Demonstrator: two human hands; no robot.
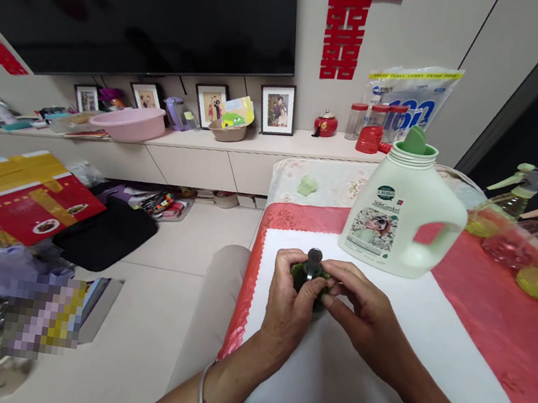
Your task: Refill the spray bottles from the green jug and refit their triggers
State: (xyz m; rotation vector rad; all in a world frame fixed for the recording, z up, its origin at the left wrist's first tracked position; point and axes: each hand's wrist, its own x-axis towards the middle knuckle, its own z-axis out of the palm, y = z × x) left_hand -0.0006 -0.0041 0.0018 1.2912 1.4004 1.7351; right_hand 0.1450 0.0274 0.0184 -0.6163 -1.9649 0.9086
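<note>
A small dark green bottle (317,310) with a dark pump or nozzle top stands at the table's near middle, mostly hidden by my fingers. My left hand (291,299) is wrapped round its upper part, thumb near the top. From the right, my right hand (359,302) touches the bottle's side with bent fingertips; whatever they pinch is too small to name. Behind my hands stands a large pale green jug (374,204) labelled SilkGarden, its neck uncapped and a green piece (415,141) at the mouth. White cloth (283,379) lies under everything.
Spray bottles (509,200) with yellow and pink liquid stand at the right. A low cabinet (252,145) behind holds framed photos, a pink basin (133,124) and jars. Boxes and bags are on the floor at left, near a red box (41,201).
</note>
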